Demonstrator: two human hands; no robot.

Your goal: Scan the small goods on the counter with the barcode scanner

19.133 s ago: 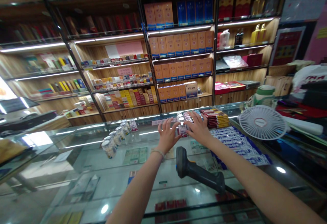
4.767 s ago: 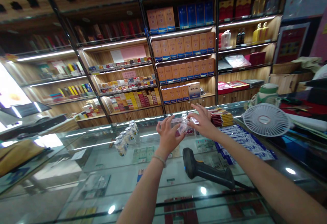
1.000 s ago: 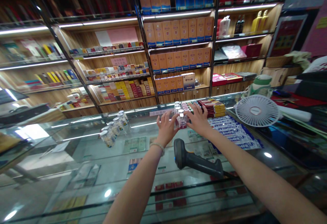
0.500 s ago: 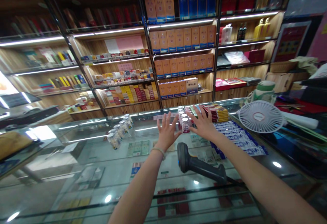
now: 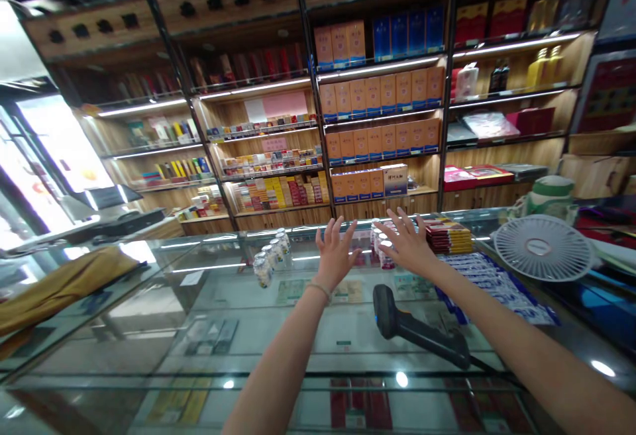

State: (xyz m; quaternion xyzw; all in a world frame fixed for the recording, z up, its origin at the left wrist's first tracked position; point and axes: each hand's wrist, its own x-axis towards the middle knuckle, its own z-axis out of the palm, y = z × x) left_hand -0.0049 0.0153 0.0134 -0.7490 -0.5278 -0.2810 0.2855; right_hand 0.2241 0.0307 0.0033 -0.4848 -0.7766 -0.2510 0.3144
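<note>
My left hand (image 5: 335, 254) is held over the glass counter (image 5: 209, 302) with its fingers spread, holding nothing. To its right, my right hand (image 5: 411, 247) is also open, fingers apart. A row of small bottles with white caps (image 5: 386, 259) stands between the hands, partly hidden by the right fingers. I cannot tell whether the right hand touches them. Another row of small white-capped bottles (image 5: 263, 269) stands left of my left hand. A black barcode scanner (image 5: 422, 336) lies on the glass below both hands.
Blue-and-white packets (image 5: 489, 279) and stacked red-and-yellow packs (image 5: 450, 233) lie right of my right hand. Farther right are a white round fan (image 5: 544, 249) and a green-and-white jug (image 5: 551, 196). Brown cloth (image 5: 74, 283) lies at left. Shelves with orange boxes (image 5: 382, 140) line the back.
The view has turned left and slightly up, so the counter goods and shelves appear farther right and lower. Both hands remain open above the counter, near the bottles.
</note>
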